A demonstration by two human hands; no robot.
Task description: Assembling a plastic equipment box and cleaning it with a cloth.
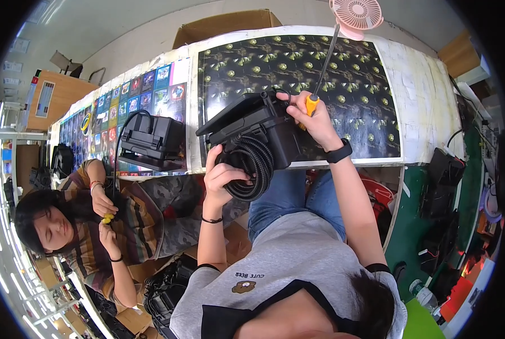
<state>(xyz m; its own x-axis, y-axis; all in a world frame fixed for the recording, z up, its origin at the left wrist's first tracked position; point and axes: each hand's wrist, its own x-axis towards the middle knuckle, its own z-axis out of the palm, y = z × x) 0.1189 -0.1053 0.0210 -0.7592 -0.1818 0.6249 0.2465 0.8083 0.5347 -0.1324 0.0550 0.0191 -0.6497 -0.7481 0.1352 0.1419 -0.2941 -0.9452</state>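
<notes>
Shirt: grey knit with black trim (320, 254); a short line of print and a brown animal motif on the chest.
Left hand: the left hand (221, 181) has its fingers curled around the edge of a coiled, ribbed black hose (262, 174), closed on it.
Open case: black, boxy, moulded-plastic case (286, 141), lid tilted up, directly behind the hose at the near edge of the tabletop (425, 101); whether it rests there cannot be told.
Right hand: the right hand (318, 123), black band at the wrist, has its fingers closed around a yellow-handled screwdriver with a long metal shaft (325, 63); thumb and forefinger meet the case's far corner.
Co-worker: at left, in a striped top; one hand (102, 202) grips a small yellow item (109, 217).
Second case: black plastic (156, 138), cable looped above, on a glossy sheet of coloured picture panels (145, 93); any lettering too small to read.
Dark sheet: glossy, with repeating pale-green motifs (354, 82).
Far edge: pink round-grilled fan (357, 14); brown cardboard carton (230, 25) beyond.
</notes>
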